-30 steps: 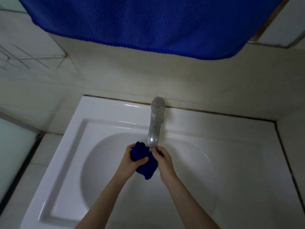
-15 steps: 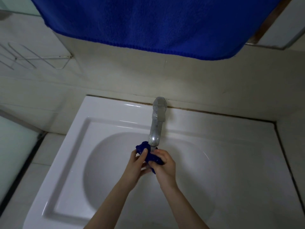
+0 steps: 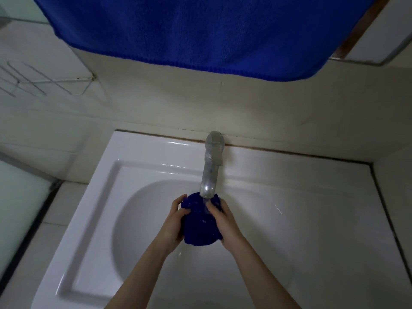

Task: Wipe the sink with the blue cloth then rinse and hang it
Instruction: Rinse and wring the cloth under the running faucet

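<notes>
A pale tiled wall (image 3: 223, 103) fills the back of the room, and it meets a side wall at the right, where a dark seam runs down past the sink's edge. A big blue towel (image 3: 200, 30) hangs across the top of the view, its hemmed lower edge sagging above the tap. Below, a white sink (image 3: 138, 157) sits tight against the wall, with a square raised rim around a round bowl; a brownish line of grime marks the joint at the back. To the left of the sink a pale green panel (image 3: 17, 197) stands beside a dark strip. A thin wire rack (image 3: 44, 83) is fixed to the wall on the left, at about the height of the towel's edge. A metal tap (image 3: 210, 168) reaches out from the back rim over the bowl, and a thin stream of water (image 3: 206, 206) falls from its spout.

The blue cloth (image 3: 200, 228) is bunched into a wet lump right under the spout, above the bowl and clear of its surface. Both forearms come in from the bottom edge. The left hand (image 3: 176, 221) clasps the cloth's left side, fingers curled over the top. The right hand (image 3: 225, 224) grips the right side, thumb pressed into the cloth where the water lands.
</notes>
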